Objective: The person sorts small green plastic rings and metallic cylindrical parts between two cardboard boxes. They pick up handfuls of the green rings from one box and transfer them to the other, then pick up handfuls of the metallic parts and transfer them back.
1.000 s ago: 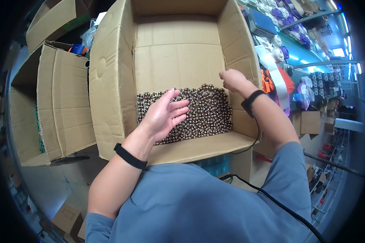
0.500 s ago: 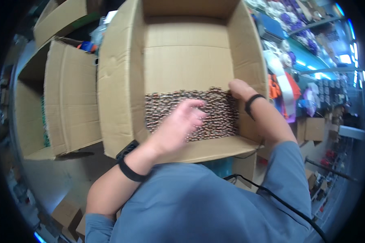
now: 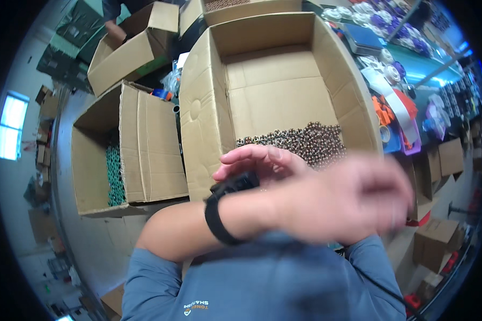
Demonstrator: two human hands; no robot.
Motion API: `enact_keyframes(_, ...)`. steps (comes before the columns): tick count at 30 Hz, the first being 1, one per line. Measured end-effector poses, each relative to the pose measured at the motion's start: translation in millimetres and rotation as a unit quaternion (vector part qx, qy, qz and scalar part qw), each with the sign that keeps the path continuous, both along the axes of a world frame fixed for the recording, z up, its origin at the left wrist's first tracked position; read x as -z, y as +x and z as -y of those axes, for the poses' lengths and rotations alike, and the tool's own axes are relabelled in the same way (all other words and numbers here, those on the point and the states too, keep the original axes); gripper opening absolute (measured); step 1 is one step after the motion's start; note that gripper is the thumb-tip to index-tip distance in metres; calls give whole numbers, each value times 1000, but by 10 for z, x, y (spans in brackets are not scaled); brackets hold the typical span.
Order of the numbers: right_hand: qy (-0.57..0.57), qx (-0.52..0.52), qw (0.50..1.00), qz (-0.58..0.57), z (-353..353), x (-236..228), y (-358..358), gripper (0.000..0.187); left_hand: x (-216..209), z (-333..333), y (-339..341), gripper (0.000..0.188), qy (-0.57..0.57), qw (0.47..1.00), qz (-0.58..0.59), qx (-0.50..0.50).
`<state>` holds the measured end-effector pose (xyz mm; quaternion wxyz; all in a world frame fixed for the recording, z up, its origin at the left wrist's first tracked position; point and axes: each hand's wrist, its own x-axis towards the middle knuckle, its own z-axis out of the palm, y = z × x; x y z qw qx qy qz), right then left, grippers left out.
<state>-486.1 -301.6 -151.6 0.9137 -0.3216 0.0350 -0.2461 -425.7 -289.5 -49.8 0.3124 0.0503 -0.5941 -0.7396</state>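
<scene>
Both of your hands have come up out of the large cardboard box (image 3: 284, 91) since the earlier frames, where they rested on the layer of small brown cylindrical parts (image 3: 305, 142). Your left hand (image 3: 353, 200) now crosses the picture close to the camera, its forearm running from lower left to right. It is motion-blurred; you cannot tell how far its fingers are spread, and nothing shows in its grip. A black wristband (image 3: 215, 216) sits on the left wrist.

Your right hand (image 3: 260, 163) lies just behind the left forearm, touching or nearly touching it. Its fingers (image 3: 241, 158) are loosely curled and point left. A dark band shows beneath them, but you cannot tell whether they grip it.

The brown parts fill the near strip of the box floor, just beyond your hands; the rest of the floor is bare cardboard.

To your left, a second open box (image 3: 144, 144) lies on its side with green parts (image 3: 112, 176) inside. Farther back, another person's hand (image 3: 115, 35) reaches into a third box (image 3: 134, 48). Orange and white items (image 3: 391, 104) lie on the bench at right.
</scene>
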Motion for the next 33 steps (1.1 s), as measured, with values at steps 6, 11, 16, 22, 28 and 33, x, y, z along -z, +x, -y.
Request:
enact_keyframes(6, -42, 115, 991, -54, -508, 387, 192, 69, 387, 644, 479, 48, 488, 800, -341, 70)
enact_keyframes(11, -54, 207, 976, -51, -702, 540, 319, 59, 500, 517, 548, 49, 548, 763, -334, 74)
enact_keyframes(16, -114, 258, 955, -96, -863, 534, 187, 54, 589, 124, 441, 45, 260, 925, -19, -276)
enact_keyframes(22, -56, 252, 963, -76, -1091, 649, 411, 50, 686, 9, 656, 19, -420, 788, 259, -368)
enact_keyframes(28, 26, 242, 962, -120, -1034, 492, 504, 43, 807, 399, 659, 29, 104, 892, 177, -402)
enact_keyframes(33, -132, 269, 919, -256, -884, 511, 155, 72, 1069, 676, 971, 47, 470, 872, 4, -133)
